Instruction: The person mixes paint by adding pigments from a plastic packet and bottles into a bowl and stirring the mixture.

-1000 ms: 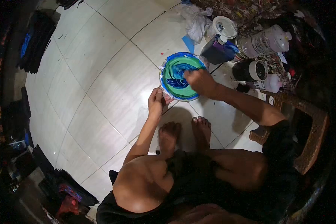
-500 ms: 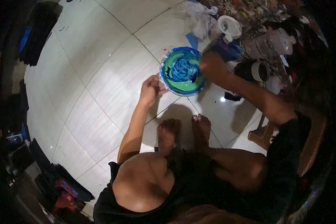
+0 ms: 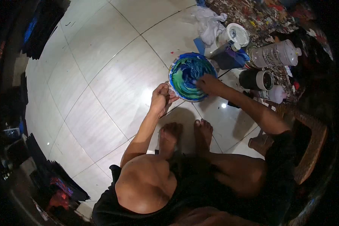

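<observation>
A round tub of thick paint (image 3: 181,79), swirled blue and green, rests on the tiled floor with blue smears along its rim. At its lower left edge, my left hand (image 3: 162,98) grips the side between thumb and fingers. My right hand (image 3: 211,85) is closed over the right part of the tub, close to the paint. Its fingers are bent downward, and whatever they hold is mostly hidden; a small pale spot shows by the fingertips.
Right of the tub stand a blue-stained bottle (image 3: 229,56), a white tub (image 3: 235,34), a large clear bottle (image 3: 277,53) and a dark jar (image 3: 257,80). A crumpled white cloth (image 3: 210,24) lies behind. A wooden stool (image 3: 309,150) is at right. My feet (image 3: 203,132) are near the tub.
My right hand has moved from the tub's right rim inward over the paint. The paint is more blended, with less light green showing. My left hand keeps its grip on the side.
</observation>
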Available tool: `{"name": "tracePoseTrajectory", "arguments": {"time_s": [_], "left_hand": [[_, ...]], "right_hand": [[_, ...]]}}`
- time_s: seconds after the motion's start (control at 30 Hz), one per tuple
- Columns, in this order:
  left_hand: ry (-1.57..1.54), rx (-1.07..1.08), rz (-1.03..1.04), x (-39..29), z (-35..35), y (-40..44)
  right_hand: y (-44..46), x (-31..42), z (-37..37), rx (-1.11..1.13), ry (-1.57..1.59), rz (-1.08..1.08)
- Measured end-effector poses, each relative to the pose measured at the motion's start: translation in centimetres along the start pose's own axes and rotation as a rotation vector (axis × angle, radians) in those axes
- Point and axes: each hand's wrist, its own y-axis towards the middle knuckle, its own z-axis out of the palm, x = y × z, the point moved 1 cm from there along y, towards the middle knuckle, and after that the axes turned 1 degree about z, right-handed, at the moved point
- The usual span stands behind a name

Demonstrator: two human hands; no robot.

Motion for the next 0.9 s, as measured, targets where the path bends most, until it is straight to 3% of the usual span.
{"name": "tracePoseTrajectory", "arguments": {"time_s": [0.03, 0.1, 0.13, 0.17, 0.23, 0.3, 0.4, 0.47, 0.5, 0.6, 0.63, 0.7, 0.73, 0.77, 0.83, 0.9], "left_hand": [[-0.005, -0.008, 0.007, -0.4, 0.1, -0.1], [0.029, -0.024, -0.004, -0.8, 0.6, -0.4], [0.01, 0.066, 0.052, 0.7, -0.9, 0.8], [0.006, 0.073, 0.049, 0.7, -0.7, 0.8], [0.049, 0.032, 0.053, 0.6, -0.6, 0.7], [0.052, 0.024, 0.037, 0.3, -0.6, 0.4], [0.05, 0.017, -0.006, 0.0, -0.3, 0.5], [0.048, 0.001, 0.014, -0.3, 0.2, 0.1], [0.049, 0.001, 0.014, -0.3, 0.2, 0.1], [0.053, 0.004, 0.023, -0.2, -0.3, 0.3], [0.088, 0.009, 0.016, -0.2, -0.4, 0.4], [0.113, 0.01, 0.014, -0.6, -0.5, 1.2], [0.164, 0.013, 0.09, -1.5, -0.5, 1.8], [0.218, 0.024, 0.163, -2.2, -0.4, 2.8], [0.386, 0.125, 0.149, -4.0, -1.7, 5.7], [0.359, 0.105, -0.006, -6.3, -0.3, 4.5]], "right_hand": [[-0.8, 0.3, -0.7, 0.004, -0.006, -0.009], [-2.3, -0.8, -2.0, -0.059, -0.544, -0.022], [-2.0, -1.7, -1.8, -0.331, -0.486, -0.063], [-1.9, -1.1, -1.5, -0.33, -0.491, -0.055], [-1.5, 1.2, -0.2, -0.427, -0.502, -0.256], [-1.6, 0.4, 0.3, -0.33, -0.475, -0.273], [-0.1, -3.0, 0.4, -0.158, -0.588, -0.005], [-1.2, 1.0, -0.8, -0.425, -0.53, -0.203], [-1.8, 1.5, -0.6, -0.425, -0.53, -0.203], [-1.6, 0.2, 0.3, -0.098, -0.611, -0.23], [-1.8, -0.1, -0.3, -0.095, -0.613, -0.233], [-1.9, -0.7, -1.6, -0.254, -0.567, 0.037], [-3.0, 0.0, -1.2, -0.31, -0.649, -0.283], [-3.0, 1.6, -1.6, -0.309, -0.648, -0.274], [-2.4, 4.7, -2.4, -0.583, -0.8, -0.395], [-1.4, 3.3, -4.6, -0.618, -0.836, -0.291]]}}
